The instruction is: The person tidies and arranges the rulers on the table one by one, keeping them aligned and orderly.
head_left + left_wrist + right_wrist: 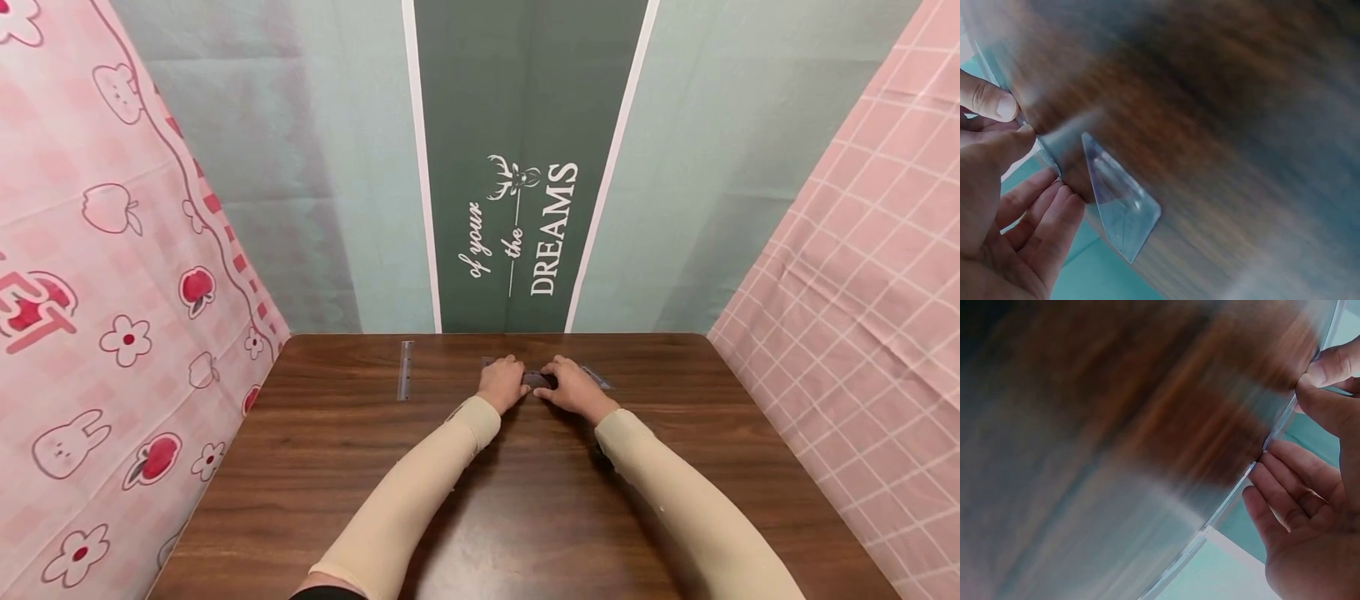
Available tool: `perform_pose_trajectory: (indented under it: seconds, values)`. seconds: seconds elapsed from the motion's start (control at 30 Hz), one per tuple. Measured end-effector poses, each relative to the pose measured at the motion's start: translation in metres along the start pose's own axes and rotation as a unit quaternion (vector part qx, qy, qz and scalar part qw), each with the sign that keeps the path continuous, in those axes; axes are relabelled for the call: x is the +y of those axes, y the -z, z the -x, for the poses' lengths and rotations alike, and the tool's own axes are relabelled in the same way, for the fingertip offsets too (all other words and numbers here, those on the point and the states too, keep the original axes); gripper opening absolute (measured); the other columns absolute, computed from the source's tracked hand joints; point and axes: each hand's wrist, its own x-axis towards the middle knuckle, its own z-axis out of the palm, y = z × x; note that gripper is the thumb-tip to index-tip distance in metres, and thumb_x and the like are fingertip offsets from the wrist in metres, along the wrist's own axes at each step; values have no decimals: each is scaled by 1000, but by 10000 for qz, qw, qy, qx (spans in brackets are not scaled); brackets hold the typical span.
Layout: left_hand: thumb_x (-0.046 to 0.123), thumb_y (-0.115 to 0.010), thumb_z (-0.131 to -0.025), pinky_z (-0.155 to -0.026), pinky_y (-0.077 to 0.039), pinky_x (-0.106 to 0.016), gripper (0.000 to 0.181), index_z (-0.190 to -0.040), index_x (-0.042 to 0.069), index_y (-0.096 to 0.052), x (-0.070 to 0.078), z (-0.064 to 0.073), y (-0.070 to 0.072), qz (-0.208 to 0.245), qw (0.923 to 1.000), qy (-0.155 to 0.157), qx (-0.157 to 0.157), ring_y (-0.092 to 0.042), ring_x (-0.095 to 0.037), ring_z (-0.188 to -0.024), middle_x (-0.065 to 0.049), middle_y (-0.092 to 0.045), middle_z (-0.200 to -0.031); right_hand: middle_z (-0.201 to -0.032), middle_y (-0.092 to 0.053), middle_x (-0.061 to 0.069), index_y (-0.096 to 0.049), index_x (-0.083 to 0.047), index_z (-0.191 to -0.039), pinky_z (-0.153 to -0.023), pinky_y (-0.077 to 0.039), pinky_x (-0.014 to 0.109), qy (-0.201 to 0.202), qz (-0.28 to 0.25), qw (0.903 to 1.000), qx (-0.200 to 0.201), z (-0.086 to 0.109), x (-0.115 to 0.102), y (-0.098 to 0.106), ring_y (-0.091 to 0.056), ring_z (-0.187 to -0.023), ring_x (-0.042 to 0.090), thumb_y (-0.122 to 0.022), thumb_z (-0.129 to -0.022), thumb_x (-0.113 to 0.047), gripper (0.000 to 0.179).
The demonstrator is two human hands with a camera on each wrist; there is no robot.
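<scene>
Near the table's far edge, both hands hold a clear plastic protractor [537, 380] between them. My left hand [501, 383] pinches its left side, with the thumb [1019, 139] on the near face and the fingers beyond. On the right side, my right hand [573, 389] grips it the same way; its fingers [1285, 487] reach the thin edge in the right wrist view. A clear set square [1124, 203] lies flat beside the left hand, partly hidden in the head view. Behind the right hand, another clear marked piece [600, 379] is partly covered.
A clear ruler [405, 371] lies upright in view on the left of the brown wooden table [337, 483]. Fabric drapes stand around it: green [360, 167] behind, pink-patterned [150, 275] at left and pink checked [847, 275] at right.
</scene>
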Motion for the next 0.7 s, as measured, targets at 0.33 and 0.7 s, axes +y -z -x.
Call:
perform_pose_trajectory:
  seconds: [0.33,0.7]
  values:
    - [42,-72,-104,-83,-63,-40,31,-123,19,-78,0,2,-1,-69,9999,-59,115,-71,-19,-107,-3,-70,-116,-112,-63,14,-73,3,-126,-93,-53,50,-74,149,9999,-17,1,-1,0,-63,-104,30,-79,-101,-24,38]
    - [39,-69,-106,-86,-63,-38,31,-126,17,-77,-2,5,1,-132,9996,-193,124,-71,-20,-108,-4,-70,-117,-104,-64,14,-74,6,-122,-87,-55,48,5,94,9999,70,1,-9,5,-63,-92,28,-81,-97,-18,35]
